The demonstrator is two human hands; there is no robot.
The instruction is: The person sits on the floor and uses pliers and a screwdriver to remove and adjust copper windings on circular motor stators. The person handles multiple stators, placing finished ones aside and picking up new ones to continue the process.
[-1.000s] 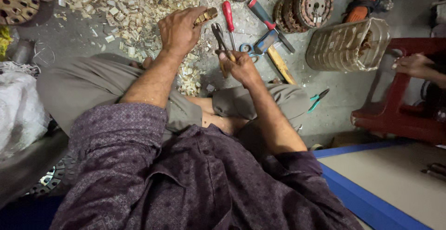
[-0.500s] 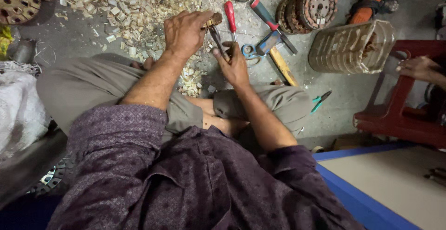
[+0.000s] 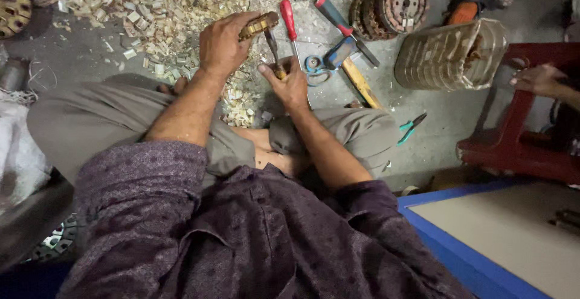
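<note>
We see our left hand [image 3: 222, 45] at about 11 o'clock from the middle of the view, its fingers wrapped tight around a small brown part [image 3: 258, 25] that sticks out toward 2 o'clock from the fist. Our right hand [image 3: 289, 83] sits just at 4 o'clock of the left, fingers closed around the wooden handle of a thin metal tool [image 3: 272, 48] whose shaft runs up toward 12 o'clock and meets the part. Both hands hover over the grey floor [image 3: 435, 109], above our folded legs in khaki trousers [image 3: 90, 124]. Behind the left hand, from 10 to 12 o'clock, a heap of pale chips [image 3: 157, 9] spreads over the floor, and a smaller scatter lies under our wrists. Just at 1 o'clock of the right hand lie a red screwdriver [image 3: 289, 21], a second screwdriver [image 3: 344, 27] with a red and blue grip, blue scissors [image 3: 314, 68] and a yellow stick [image 3: 360, 83]. Farther toward 2 o'clock stand rusty toothed discs [image 3: 402, 0] and a pale round cage-like core [image 3: 450, 54] on its side. Small green pliers [image 3: 411, 127] lie at 3 o'clock, near our right knee. At the right edge another person's hand [image 3: 538, 78] rests on a red stool [image 3: 519, 148]. A blue-edged board [image 3: 483, 238] fills the 5 o'clock corner.
</note>
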